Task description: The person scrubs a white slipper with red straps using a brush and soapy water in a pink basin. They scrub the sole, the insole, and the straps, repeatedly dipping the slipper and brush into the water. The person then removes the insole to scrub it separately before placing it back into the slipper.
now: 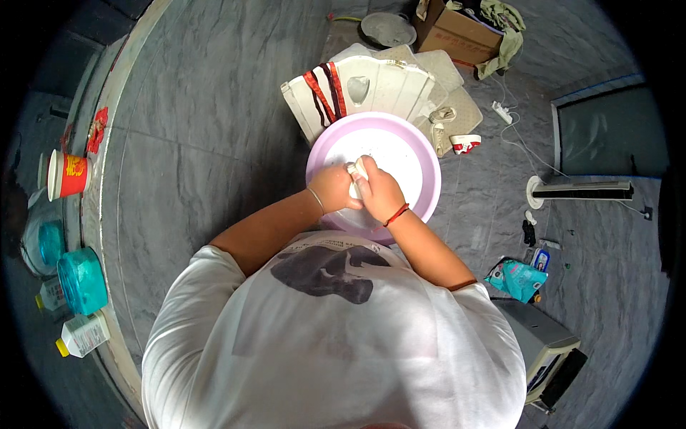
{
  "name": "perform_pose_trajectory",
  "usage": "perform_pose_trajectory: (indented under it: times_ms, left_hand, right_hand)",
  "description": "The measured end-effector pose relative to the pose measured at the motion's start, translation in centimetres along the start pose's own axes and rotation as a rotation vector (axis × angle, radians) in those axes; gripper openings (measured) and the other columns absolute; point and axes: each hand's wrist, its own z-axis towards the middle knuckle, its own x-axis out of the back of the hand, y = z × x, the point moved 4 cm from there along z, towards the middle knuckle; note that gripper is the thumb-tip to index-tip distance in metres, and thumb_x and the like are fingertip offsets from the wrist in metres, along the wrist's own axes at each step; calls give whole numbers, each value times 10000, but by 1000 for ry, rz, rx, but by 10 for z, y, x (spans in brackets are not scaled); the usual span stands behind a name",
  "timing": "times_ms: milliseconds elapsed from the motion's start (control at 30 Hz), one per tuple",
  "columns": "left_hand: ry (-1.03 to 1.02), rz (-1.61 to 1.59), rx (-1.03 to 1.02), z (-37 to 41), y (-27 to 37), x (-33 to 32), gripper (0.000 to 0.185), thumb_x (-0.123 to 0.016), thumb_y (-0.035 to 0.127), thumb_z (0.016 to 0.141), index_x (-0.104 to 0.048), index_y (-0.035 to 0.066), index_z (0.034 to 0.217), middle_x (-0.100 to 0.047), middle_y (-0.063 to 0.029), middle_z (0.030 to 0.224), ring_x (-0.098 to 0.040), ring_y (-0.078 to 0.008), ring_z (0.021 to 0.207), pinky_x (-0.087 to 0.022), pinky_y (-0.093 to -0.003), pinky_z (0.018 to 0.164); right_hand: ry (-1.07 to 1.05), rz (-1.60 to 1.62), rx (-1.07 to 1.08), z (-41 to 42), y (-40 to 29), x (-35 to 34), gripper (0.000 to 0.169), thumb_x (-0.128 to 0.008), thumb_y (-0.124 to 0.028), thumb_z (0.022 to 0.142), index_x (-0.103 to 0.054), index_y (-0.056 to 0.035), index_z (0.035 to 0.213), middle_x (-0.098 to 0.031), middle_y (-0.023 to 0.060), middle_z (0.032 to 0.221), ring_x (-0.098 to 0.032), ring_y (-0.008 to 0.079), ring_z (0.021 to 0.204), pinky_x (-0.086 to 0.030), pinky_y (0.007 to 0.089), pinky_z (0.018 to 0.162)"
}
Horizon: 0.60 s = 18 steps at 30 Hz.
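Note:
Both my hands are over a pink plastic basin point(430, 177) in front of my body, and its inside looks bright white. My left hand point(330, 187), with a thin bangle at the wrist, grips one side of a small white item point(356, 177), perhaps cloth or a shoe. My right hand point(381, 190), with a red cord bracelet, closes on its other side. The fingers hide much of the item, so its kind is uncertain. The two hands are close together at the middle of the basin.
Beyond the basin lies a white plastic panel point(388, 83) with red and dark straps point(336, 91). A pale shoe point(438, 138) and a red-and-white shoe point(465, 143) sit to its right. Farther back is a cardboard box point(463, 37). A power strip point(502, 112) and tower fan point(584, 191) are at right.

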Motion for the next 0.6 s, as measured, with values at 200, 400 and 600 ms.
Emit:
perform_pose_trajectory:
  times_ms: [200, 400, 600]
  left_hand:
    - [40, 31, 69, -2, 7, -2, 767, -852, 464, 641, -561, -30, 1152, -654, -257, 942, -647, -428, 873, -518, -462, 783]
    - [106, 19, 62, 1, 9, 4, 823, -849, 456, 650, -471, -18, 1206, -647, -256, 948, -648, -426, 879, -518, -473, 781]
    - [13, 9, 152, 5, 16, -1, 762, -854, 416, 652, -470, -11, 1154, -645, -257, 956, -651, -427, 878, -521, -484, 771]
  right_hand:
    - [-58, 74, -331, 17, 89, -32, 444, -412, -293, 1006, -429, -77, 1393, -656, 302, 1055, -634, 442, 1010, -479, 469, 896]
    - [-13, 194, -262, 4, 93, -36, 517, -410, -270, 1015, -346, -94, 1497, -630, 317, 1153, -613, 444, 1092, -459, 449, 954]
    - [12, 148, -147, -9, 38, -4, 466, -419, -236, 1019, -396, -85, 1459, -641, 331, 1068, -635, 459, 1012, -489, 467, 897]
